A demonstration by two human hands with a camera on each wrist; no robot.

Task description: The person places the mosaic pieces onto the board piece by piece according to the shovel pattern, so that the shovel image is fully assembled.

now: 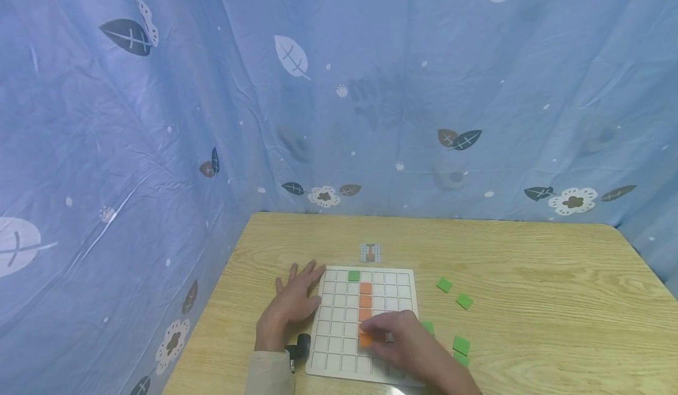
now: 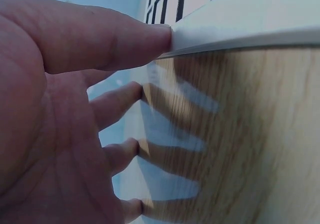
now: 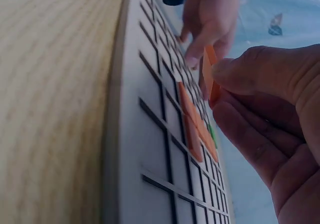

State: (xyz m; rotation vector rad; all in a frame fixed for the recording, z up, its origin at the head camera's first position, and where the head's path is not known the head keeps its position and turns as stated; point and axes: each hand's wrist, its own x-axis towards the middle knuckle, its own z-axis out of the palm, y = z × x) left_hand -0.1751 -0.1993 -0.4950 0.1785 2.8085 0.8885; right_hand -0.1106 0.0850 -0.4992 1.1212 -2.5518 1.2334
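Observation:
A white gridded board (image 1: 333,329) lies on the table, with a line of orange tiles (image 1: 365,301) down its middle. One green tile (image 1: 354,275) sits in the far row. Over the near half of the board, my right hand (image 1: 399,339) pinches an orange square tile (image 3: 208,76) between thumb and fingertips, tilted up off the grid in the right wrist view. Another reddish tile (image 3: 192,140) lies beside the orange line. My left hand (image 1: 293,301) rests on the table with fingers spread, its thumb (image 2: 135,41) against the board's left edge.
Several loose green tiles (image 1: 444,285) lie on the wooden table (image 1: 540,301) right of the board, some partly behind the right arm. A small card (image 1: 371,252) with a grid picture lies beyond the board. Blue patterned curtain (image 1: 371,118) hangs behind and at the left.

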